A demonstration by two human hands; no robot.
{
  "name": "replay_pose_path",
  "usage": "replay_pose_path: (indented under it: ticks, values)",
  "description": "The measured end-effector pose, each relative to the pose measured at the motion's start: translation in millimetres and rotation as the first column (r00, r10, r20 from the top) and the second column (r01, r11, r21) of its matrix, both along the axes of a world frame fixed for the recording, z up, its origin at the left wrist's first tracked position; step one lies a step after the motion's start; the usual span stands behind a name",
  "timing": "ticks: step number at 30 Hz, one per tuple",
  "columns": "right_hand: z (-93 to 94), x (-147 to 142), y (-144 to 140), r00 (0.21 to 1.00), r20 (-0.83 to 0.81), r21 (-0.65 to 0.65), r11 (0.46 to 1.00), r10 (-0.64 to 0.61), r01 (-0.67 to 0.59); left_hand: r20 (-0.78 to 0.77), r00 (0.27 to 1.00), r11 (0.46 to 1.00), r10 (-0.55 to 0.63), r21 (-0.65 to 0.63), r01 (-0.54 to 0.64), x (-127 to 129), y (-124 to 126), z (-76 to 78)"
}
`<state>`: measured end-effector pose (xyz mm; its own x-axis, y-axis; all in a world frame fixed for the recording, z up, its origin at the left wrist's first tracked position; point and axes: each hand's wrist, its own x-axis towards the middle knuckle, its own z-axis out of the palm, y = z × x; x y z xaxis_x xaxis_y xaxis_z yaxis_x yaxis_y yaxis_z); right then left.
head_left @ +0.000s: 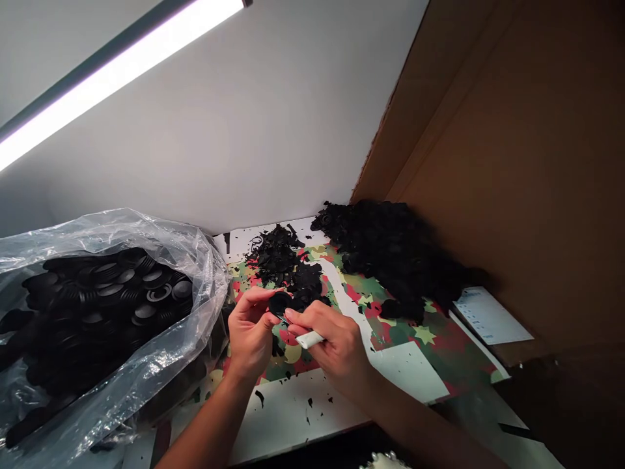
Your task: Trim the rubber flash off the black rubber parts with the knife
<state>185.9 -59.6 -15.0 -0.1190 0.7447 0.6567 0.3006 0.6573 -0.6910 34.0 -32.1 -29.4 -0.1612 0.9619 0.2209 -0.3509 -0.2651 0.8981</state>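
In pinched left fingers (254, 295), black disc (280, 303)

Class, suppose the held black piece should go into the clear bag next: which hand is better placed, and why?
Left, probably: the left hand holds the black piece and is nearer the clear bag, while the right hand grips a white-handled tool.

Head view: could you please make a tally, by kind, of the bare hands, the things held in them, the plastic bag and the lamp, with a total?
Left hand and right hand: 2
Held round black part: 1
Held white-handled tool: 1
Clear plastic bag: 1
Lit lamp: 1
Total: 6
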Motion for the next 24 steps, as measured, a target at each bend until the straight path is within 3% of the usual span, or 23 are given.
replay_pose_path:
  ticks: [12,20,24]
  values:
    - [0.9,-3.4,-0.5,1.0,0.012,0.004,1.0,-0.01,0.01,0.024,0.999,1.0,0.024,0.005,-0.024,2.6,-1.9,1.4]
    - [2.0,-4.6,-2.8,0.991,0.088,0.006,0.995,-0.101,0.1,0.009,0.999,0.998,0.046,0.033,-0.046,2.0,-0.7,-0.9]
    - [5.3,-2.8,-1.3,0.997,0.015,-0.06,0.995,-0.075,0.075,-0.008,1.0,0.998,0.027,0.052,-0.026,0.5,-0.4,-2.3]
